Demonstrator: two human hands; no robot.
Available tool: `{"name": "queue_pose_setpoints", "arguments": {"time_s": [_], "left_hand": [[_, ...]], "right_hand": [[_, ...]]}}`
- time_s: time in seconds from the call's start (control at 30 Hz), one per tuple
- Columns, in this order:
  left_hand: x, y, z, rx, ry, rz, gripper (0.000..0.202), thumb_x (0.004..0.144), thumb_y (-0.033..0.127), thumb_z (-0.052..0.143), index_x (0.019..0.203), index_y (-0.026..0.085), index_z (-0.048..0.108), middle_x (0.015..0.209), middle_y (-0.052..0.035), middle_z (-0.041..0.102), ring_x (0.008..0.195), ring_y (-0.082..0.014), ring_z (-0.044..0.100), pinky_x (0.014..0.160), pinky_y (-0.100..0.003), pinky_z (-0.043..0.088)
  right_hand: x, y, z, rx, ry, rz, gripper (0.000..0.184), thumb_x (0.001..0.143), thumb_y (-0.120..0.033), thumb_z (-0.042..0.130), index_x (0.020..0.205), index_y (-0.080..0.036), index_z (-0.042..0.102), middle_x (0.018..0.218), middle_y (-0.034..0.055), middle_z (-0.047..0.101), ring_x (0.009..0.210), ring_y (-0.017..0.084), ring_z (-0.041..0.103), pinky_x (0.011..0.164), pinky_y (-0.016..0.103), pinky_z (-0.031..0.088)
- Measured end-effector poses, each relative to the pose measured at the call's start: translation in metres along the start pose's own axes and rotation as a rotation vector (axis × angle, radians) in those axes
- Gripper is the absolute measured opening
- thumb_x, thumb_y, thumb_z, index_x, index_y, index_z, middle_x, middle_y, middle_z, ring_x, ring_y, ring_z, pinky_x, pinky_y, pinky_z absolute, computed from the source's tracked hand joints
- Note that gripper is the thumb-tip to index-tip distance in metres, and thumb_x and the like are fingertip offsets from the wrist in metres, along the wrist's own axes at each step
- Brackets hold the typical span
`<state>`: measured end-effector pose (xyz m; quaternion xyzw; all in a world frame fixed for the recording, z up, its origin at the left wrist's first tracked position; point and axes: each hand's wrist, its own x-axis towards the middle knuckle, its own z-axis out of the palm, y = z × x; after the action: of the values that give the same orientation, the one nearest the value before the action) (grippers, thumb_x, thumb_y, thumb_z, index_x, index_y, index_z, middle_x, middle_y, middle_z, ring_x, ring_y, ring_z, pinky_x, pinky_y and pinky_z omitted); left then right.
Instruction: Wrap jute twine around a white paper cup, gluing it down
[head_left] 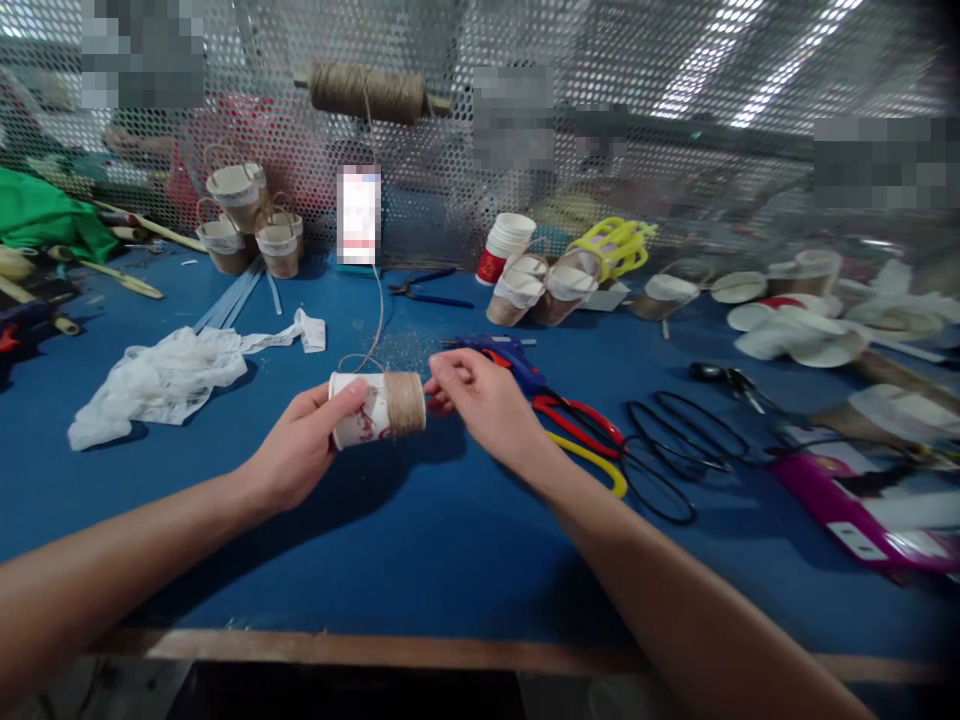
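Note:
My left hand (304, 445) grips a white paper cup (360, 412) lying on its side above the blue table (420, 540). The cup's right end is wrapped in brown jute twine (405, 403). My right hand (484, 400) has its fingers curled at that wrapped end, touching the cup's base. A strand of twine (379, 300) runs up from the cup to a twine spool (367, 92) hung on the mesh screen.
A blue glue gun (504, 354), red and yellow scissors (581, 432) and black scissors (675, 445) lie right of my hands. White mesh cloth (169, 375) lies left. Twine-wrapped cups (244, 225), stacked cups (506, 245), pliers (427, 288) and a phone (358, 215) stand behind.

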<state>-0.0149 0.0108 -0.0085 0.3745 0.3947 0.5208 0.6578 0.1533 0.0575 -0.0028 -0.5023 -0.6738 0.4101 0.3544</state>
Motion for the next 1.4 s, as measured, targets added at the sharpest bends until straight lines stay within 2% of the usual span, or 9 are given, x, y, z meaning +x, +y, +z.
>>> {"name": "queue_pose_setpoints", "arguments": {"time_s": [0.13,0.2,0.47,0.7,0.93,1.13,1.4], "left_hand": [[0.002,0.001,0.001,-0.078,0.019,-0.038,0.020,0.074,0.025,0.059,0.085,0.010,0.066,0.078,-0.0061,0.069,0.069,-0.0139,0.060,0.069,-0.024,0.046],[0.001,0.000,0.001,-0.087,0.010,-0.031,0.021,0.075,0.024,0.058,0.088,0.010,0.066,0.080,-0.0064,0.069,0.071,-0.0140,0.060,0.072,-0.025,0.045],[-0.001,-0.004,-0.003,0.009,-0.068,0.010,0.024,0.076,0.026,0.058,0.096,0.013,0.064,0.091,-0.0053,0.068,0.083,-0.0154,0.058,0.082,-0.027,0.041],[-0.001,-0.006,-0.004,0.067,-0.075,0.032,0.026,0.078,0.027,0.056,0.099,0.013,0.062,0.095,-0.0056,0.066,0.088,-0.0170,0.057,0.083,-0.027,0.040],[-0.001,-0.003,-0.002,0.008,-0.060,0.021,0.020,0.077,0.025,0.057,0.092,0.014,0.065,0.087,-0.0036,0.068,0.083,-0.0154,0.057,0.079,-0.025,0.041],[0.001,0.001,0.002,-0.128,-0.002,-0.042,0.014,0.075,0.019,0.057,0.081,0.011,0.066,0.074,-0.0041,0.067,0.069,-0.0126,0.057,0.067,-0.022,0.043],[-0.001,0.000,0.002,-0.163,-0.015,-0.063,0.012,0.075,0.016,0.057,0.081,0.010,0.066,0.074,-0.0042,0.068,0.069,-0.0122,0.058,0.066,-0.021,0.043]], "right_hand": [[-0.017,-0.012,0.001,-0.148,0.054,-0.289,0.026,0.075,-0.035,0.056,0.092,-0.016,0.053,0.087,0.0065,0.062,0.077,0.016,0.059,0.069,0.031,0.049],[-0.024,-0.016,0.005,-0.233,0.059,-0.350,0.027,0.074,-0.031,0.058,0.095,-0.016,0.053,0.092,0.0071,0.062,0.079,0.016,0.059,0.071,0.032,0.049],[-0.030,-0.017,0.012,-0.362,0.120,-0.378,0.037,0.071,-0.025,0.058,0.105,-0.014,0.049,0.098,0.0106,0.060,0.084,0.020,0.058,0.071,0.035,0.050],[-0.030,-0.016,0.014,-0.419,0.145,-0.411,0.035,0.070,-0.020,0.056,0.104,-0.013,0.050,0.098,0.0097,0.060,0.081,0.019,0.059,0.067,0.033,0.051],[-0.029,-0.014,0.013,-0.351,0.134,-0.419,0.035,0.072,-0.019,0.055,0.106,-0.016,0.048,0.099,0.0084,0.059,0.084,0.018,0.058,0.071,0.033,0.051],[-0.030,-0.015,0.013,-0.392,0.102,-0.447,0.038,0.071,-0.020,0.057,0.107,-0.015,0.047,0.100,0.0088,0.057,0.086,0.018,0.056,0.073,0.034,0.051],[-0.030,-0.014,0.015,-0.437,0.113,-0.470,0.037,0.070,-0.017,0.056,0.105,-0.017,0.046,0.102,0.0086,0.056,0.089,0.019,0.056,0.073,0.034,0.050]]}}
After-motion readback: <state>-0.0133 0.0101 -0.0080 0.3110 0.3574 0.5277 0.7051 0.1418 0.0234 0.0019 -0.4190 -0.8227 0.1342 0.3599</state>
